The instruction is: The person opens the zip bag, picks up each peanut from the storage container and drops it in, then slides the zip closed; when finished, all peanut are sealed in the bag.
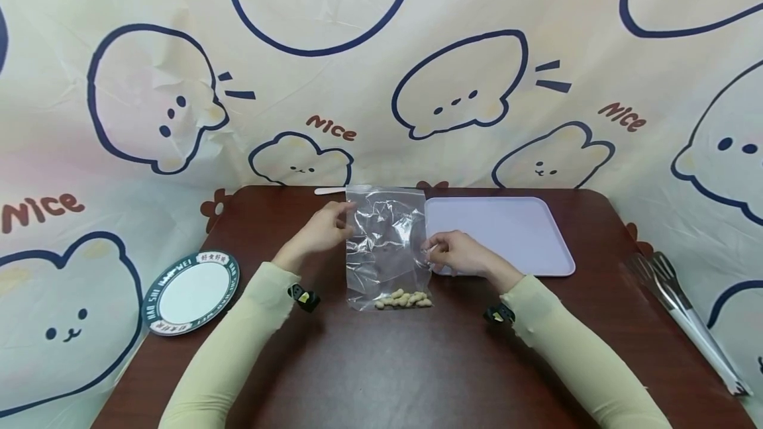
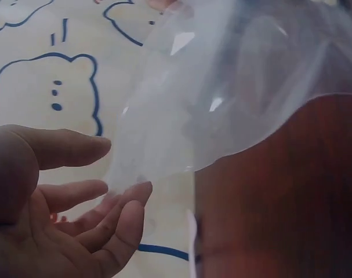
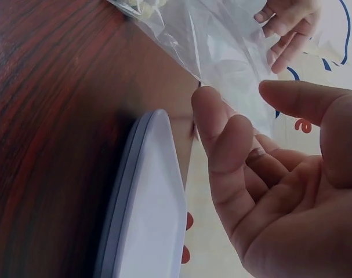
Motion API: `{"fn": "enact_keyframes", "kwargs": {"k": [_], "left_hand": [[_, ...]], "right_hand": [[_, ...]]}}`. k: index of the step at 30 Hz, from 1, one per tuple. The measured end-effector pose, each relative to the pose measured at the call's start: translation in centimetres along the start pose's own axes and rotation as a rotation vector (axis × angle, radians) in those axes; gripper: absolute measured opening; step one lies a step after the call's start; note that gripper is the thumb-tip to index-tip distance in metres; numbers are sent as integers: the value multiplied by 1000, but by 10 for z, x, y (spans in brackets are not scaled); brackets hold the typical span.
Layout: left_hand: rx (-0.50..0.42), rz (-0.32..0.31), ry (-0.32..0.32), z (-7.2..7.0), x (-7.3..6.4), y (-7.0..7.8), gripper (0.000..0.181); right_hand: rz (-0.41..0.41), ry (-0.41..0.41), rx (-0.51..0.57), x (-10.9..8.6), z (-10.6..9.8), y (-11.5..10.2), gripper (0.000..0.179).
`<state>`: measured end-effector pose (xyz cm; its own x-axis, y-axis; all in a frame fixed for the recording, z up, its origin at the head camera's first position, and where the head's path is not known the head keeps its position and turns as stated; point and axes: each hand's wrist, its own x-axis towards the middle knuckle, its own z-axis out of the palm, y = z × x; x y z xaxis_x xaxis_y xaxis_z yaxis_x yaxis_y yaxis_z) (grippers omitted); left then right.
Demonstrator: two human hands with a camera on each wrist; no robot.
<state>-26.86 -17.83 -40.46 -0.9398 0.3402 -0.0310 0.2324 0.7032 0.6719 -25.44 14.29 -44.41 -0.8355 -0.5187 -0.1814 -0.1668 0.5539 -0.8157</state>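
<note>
A clear plastic zip bag [image 1: 381, 263] stands out in the middle of the table, with several unshelled peanuts [image 1: 405, 298] along its bottom. My left hand [image 1: 326, 227] is at the bag's upper left edge; in the left wrist view its thumb and fingers are spread apart, with the fingertips beside or touching the film. At the bag's right edge is my right hand [image 1: 459, 251], above the near left corner of the lilac tray. Its fingers bend loosely and the thumb stays apart from them in the right wrist view, where the film passes close behind the fingertips.
The lilac tray [image 1: 501, 234] lies behind and right of the bag. A green-rimmed white plate [image 1: 193, 293] sits at the left edge. Metal tongs [image 1: 694, 330] lie along the right edge. Behind the bag, a white handle [image 1: 329, 190] shows at the far edge.
</note>
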Motion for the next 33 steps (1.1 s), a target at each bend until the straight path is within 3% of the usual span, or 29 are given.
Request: {"fn": "enact_keyframes", "kwargs": {"k": [8, 12, 20, 24, 29, 33], "left_hand": [[-8, -26, -7, 15, 2, -8, 69], [23, -26, -43, 21, 0, -8, 69], [176, -48, -215, 27, -8, -9, 75], [266, 0, -323, 32, -11, -8, 75], [333, -10, -438, 40, -15, -8, 77], [376, -50, -466, 45, -18, -7, 80]], "right_hand": [[7, -71, -51, -1, -1, 4, 45], [15, -81, -71, -1, -1, 2, 51], [21, -52, -139, -1, -5, 2, 48], [-21, -28, -170, -3, -6, 1, 36], [-29, -116, -120, -5, -1, 0, 31], [-12, -199, -137, -4, 7, 0, 29]]}}
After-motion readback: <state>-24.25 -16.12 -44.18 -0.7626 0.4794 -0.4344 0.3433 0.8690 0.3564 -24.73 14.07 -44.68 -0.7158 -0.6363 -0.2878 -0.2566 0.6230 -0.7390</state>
